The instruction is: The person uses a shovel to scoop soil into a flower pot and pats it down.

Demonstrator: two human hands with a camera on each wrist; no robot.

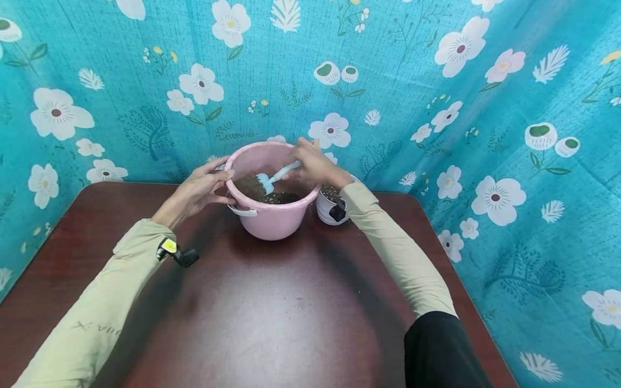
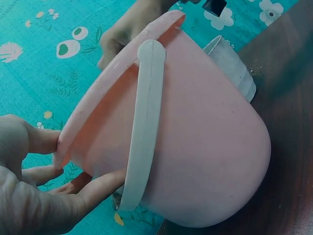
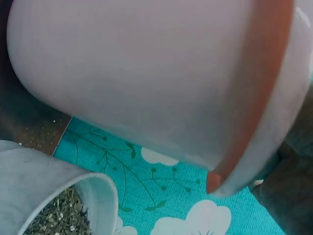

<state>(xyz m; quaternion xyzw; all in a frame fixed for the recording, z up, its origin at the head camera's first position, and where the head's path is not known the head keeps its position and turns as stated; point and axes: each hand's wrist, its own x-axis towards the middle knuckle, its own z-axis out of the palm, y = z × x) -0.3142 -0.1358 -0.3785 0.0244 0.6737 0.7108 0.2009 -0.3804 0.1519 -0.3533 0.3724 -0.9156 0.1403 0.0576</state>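
Observation:
A pink bucket (image 1: 274,222) with a white handle (image 2: 146,127) stands on the table, dark soil (image 1: 252,188) inside it. My left hand (image 1: 198,189) grips its rim at the left, and in the left wrist view one finger lies along the bucket's side by the handle. Over the bucket's right side, my right hand (image 1: 312,163) holds a small light-blue hand rake (image 1: 266,183), its toothed head down at the soil. The right wrist view shows only a dark part of the right hand (image 3: 288,181) behind the rim; the hand rake is hidden there.
A white pot (image 1: 330,211) filled with a dry, coarse soil mix (image 3: 61,215) stands close to the bucket's right side. Crumbs lie on the brown table (image 1: 271,312) near it. A turquoise flowered curtain (image 1: 271,70) hangs right behind.

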